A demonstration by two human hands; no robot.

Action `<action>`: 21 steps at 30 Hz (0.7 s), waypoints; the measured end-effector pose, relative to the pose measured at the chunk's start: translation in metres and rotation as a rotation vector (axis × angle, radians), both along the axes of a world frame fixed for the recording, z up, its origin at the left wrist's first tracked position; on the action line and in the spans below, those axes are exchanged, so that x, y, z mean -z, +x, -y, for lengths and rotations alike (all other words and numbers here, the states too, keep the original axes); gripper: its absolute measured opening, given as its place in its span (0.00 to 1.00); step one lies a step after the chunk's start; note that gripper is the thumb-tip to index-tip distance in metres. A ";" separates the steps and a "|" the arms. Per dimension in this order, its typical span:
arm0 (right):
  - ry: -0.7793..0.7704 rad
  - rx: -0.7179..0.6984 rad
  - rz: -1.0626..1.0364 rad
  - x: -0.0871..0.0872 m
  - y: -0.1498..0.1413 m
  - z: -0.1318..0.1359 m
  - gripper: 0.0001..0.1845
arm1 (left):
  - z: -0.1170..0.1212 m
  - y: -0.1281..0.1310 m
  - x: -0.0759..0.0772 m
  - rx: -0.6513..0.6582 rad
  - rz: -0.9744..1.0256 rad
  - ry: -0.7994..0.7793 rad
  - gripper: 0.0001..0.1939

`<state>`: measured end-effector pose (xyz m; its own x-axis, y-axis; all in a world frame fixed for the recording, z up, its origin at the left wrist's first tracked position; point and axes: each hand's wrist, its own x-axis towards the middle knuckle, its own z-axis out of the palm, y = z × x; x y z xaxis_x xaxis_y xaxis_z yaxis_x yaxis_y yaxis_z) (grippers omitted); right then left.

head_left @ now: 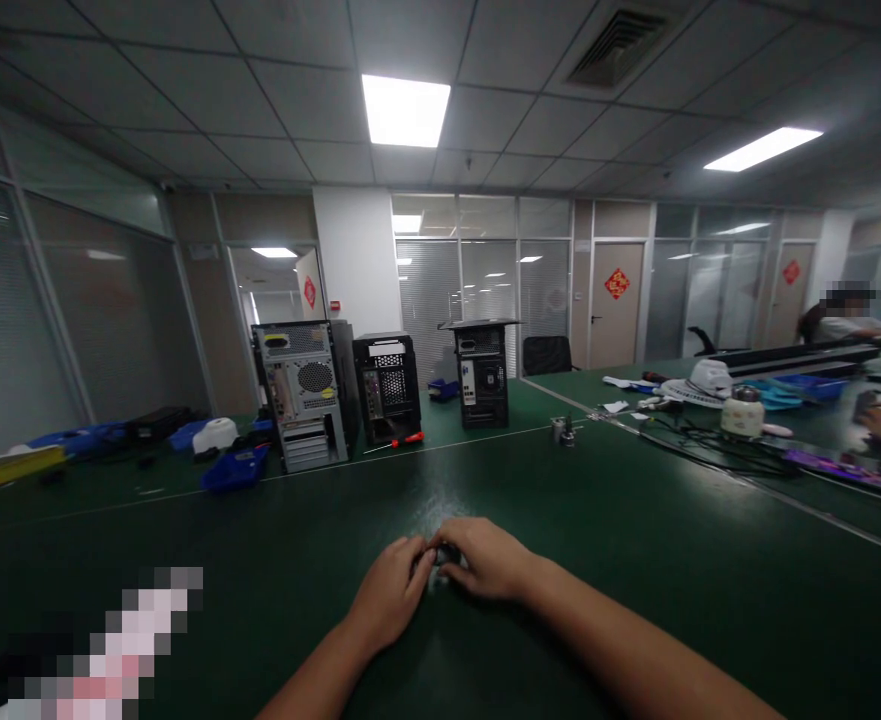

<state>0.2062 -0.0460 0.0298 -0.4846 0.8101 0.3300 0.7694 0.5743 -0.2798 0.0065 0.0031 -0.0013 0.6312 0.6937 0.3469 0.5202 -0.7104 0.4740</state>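
Note:
Both of my hands meet over the green tabletop around a small dark and grey metallic-looking part. Fingers cover most of it, so its kind does not show. My left hand is closed, thumb and fingers against the part's left side. From the right, my right hand curls over the top, with thumb and forefinger around it. A small metal piece with an upright stem stands farther off to the right, apart from both hands.
Computer cases stand along the back: a grey one, a black one and another. A red-handled screwdriver lies before them. Blue trays sit left. Cables, a cream-coloured pot and people are at right.

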 end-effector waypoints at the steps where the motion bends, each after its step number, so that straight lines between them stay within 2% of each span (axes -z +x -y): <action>1: 0.007 0.007 0.006 0.000 0.000 0.000 0.21 | 0.000 0.000 0.000 0.003 -0.007 0.008 0.19; 6: 0.030 -0.036 0.088 -0.003 0.009 -0.003 0.29 | 0.002 0.002 -0.002 -0.018 -0.035 0.044 0.17; 9: 0.032 0.043 0.090 -0.003 0.017 -0.005 0.31 | 0.002 0.002 -0.004 -0.052 -0.038 0.065 0.16; 13: 0.014 0.173 0.023 -0.002 0.022 -0.004 0.25 | 0.003 0.002 -0.005 -0.047 -0.028 0.050 0.12; 17: 0.015 0.083 0.088 0.000 0.011 -0.001 0.19 | 0.005 0.003 -0.008 0.013 -0.017 0.051 0.11; 21: 0.074 0.005 0.197 0.004 -0.006 0.000 0.11 | 0.005 0.003 -0.010 0.073 -0.049 0.061 0.17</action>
<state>0.2003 -0.0457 0.0255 -0.5420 0.7894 0.2883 0.8078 0.5840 -0.0805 0.0097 -0.0021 0.0089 0.6965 0.6241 0.3542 0.4880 -0.7738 0.4038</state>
